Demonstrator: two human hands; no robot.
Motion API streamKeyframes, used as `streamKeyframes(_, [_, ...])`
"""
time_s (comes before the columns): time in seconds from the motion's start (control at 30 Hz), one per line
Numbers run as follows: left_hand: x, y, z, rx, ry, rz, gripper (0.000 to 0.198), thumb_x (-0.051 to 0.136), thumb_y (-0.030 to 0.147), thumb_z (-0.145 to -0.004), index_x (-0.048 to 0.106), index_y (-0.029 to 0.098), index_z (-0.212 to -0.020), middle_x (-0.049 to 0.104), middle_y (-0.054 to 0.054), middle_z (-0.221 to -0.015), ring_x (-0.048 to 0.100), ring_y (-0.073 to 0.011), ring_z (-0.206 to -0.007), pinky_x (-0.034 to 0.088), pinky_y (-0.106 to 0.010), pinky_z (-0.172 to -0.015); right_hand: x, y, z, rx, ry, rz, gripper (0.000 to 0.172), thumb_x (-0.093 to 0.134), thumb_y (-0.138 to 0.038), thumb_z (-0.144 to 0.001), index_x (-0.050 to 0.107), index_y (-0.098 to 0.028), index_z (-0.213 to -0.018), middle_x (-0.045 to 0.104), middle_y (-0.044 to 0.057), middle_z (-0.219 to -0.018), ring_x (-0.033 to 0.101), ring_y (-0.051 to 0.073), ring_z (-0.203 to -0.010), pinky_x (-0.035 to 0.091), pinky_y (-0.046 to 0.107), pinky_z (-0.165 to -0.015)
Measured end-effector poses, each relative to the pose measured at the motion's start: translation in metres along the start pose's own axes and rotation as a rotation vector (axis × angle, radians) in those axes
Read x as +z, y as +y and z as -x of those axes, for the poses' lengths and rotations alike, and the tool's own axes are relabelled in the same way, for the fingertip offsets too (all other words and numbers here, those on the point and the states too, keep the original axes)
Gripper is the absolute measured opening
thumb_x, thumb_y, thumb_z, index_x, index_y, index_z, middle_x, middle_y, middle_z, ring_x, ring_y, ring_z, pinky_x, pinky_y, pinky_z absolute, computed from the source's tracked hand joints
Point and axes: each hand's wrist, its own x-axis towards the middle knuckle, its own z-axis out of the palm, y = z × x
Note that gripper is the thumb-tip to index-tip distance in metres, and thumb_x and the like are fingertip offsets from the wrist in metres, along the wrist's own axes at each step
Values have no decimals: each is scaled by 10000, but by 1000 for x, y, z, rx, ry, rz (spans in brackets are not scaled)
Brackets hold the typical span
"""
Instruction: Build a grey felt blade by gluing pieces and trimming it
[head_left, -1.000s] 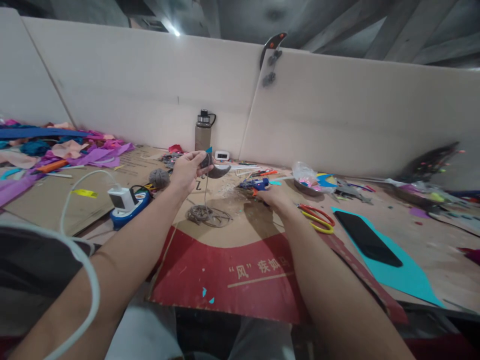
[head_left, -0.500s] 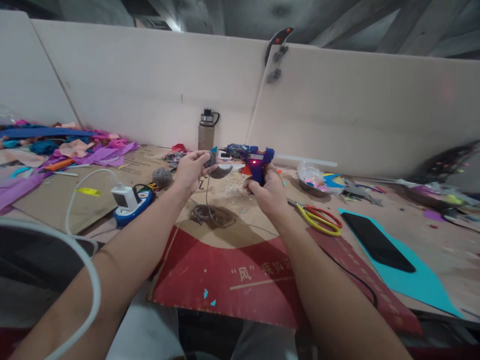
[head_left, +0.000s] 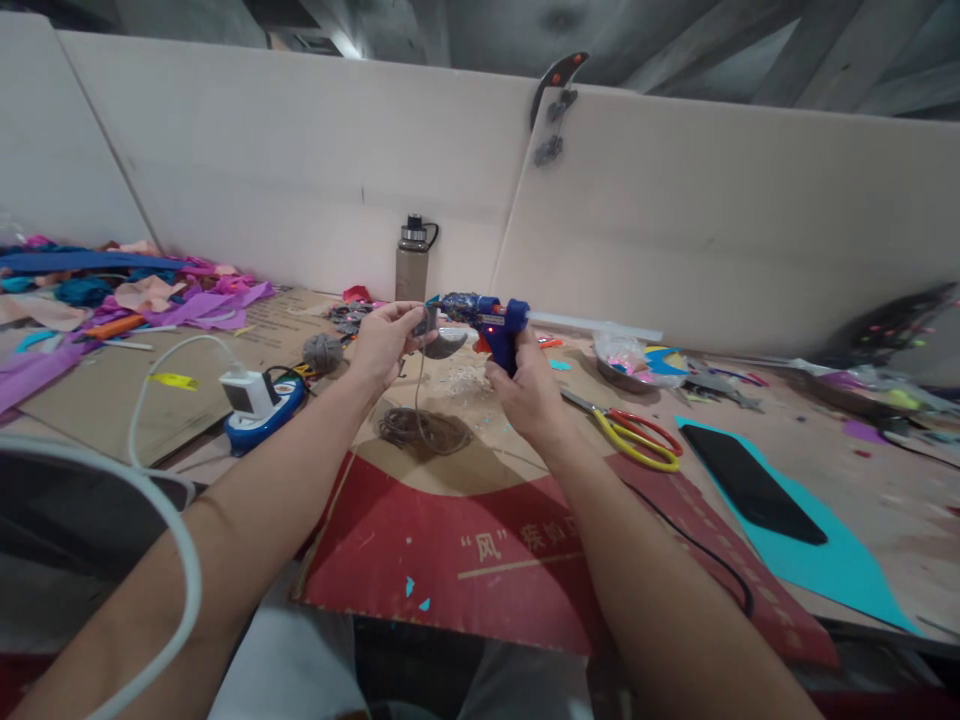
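In my right hand [head_left: 525,385] is a blue hot glue gun [head_left: 487,318], its small red light lit and its nozzle pointing left. My left hand [head_left: 386,345] pinches a grey crescent-shaped piece [head_left: 448,346] with a bit of teal at its top edge. The nozzle tip meets or nearly meets that teal bit; contact is too small to make out. A thin cord [head_left: 421,395] hangs from the piece down to a loose coil of cord [head_left: 405,425] on the cardboard [head_left: 450,540].
Scissors [head_left: 637,440] with red and yellow handles lie right of my forearm. Further right, a black phone [head_left: 754,480] rests on teal sheet [head_left: 870,575]. At left are a blue power strip [head_left: 264,420], grey yarn ball [head_left: 322,352] and fabric scraps [head_left: 150,295]. A bottle [head_left: 412,262] stands behind.
My right hand has moved the glue gun left, bringing its nozzle to the teal bit at the top of the grey piece. My left hand has stayed nearly still.
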Motion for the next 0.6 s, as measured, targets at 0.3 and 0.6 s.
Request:
streamKeyframes(0.3, [0,-1,2,19,-9,-10,128,697,204,-713,629,109,-766,661,-45,-764,662,-146,-721,575,-345,-729,0,-2,0,-18,-22,-36,494,435,-119,-782,420,-189,-1270,578,101,-1147,536,228,-1040,425,400,-928])
streamKeyframes(0.6, [0,0,2,45,-12,-19,139,706,214,-702,629,117,-764,656,-37,-763,665,-149,-721,570,-358,-739,-2,-4,1,-27,-6,0,391,436,-114,-782,470,-200,-1162,588,81,-1042,546,206,-921,439,397,-892])
